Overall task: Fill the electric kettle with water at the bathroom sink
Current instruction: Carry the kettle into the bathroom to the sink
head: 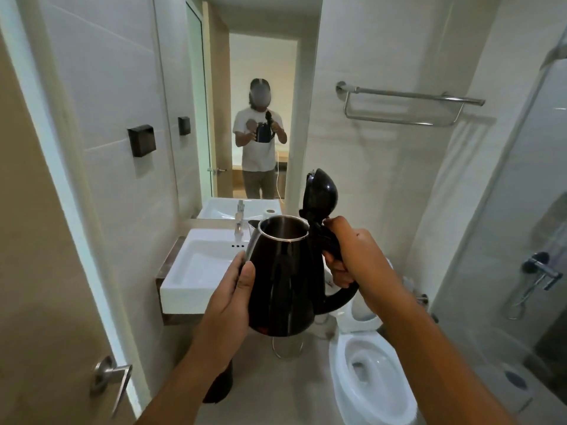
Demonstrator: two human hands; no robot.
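I hold a black electric kettle (285, 277) in mid-air in front of me, its lid (320, 191) flipped up and its steel-rimmed mouth open. My right hand (346, 253) grips the kettle's handle at the right. My left hand (233, 299) cups the kettle's left side and base. The white square sink (196, 271) is beyond and to the left of the kettle, with a chrome faucet (239, 220) at its back; no water is running.
An open door with a lever handle (112, 378) stands at the left. A white toilet (368, 372) with the seat open is below right. A mirror (245, 102) above the sink reflects a person. Towel rail (408, 102) and glass shower screen (521, 225) at right.
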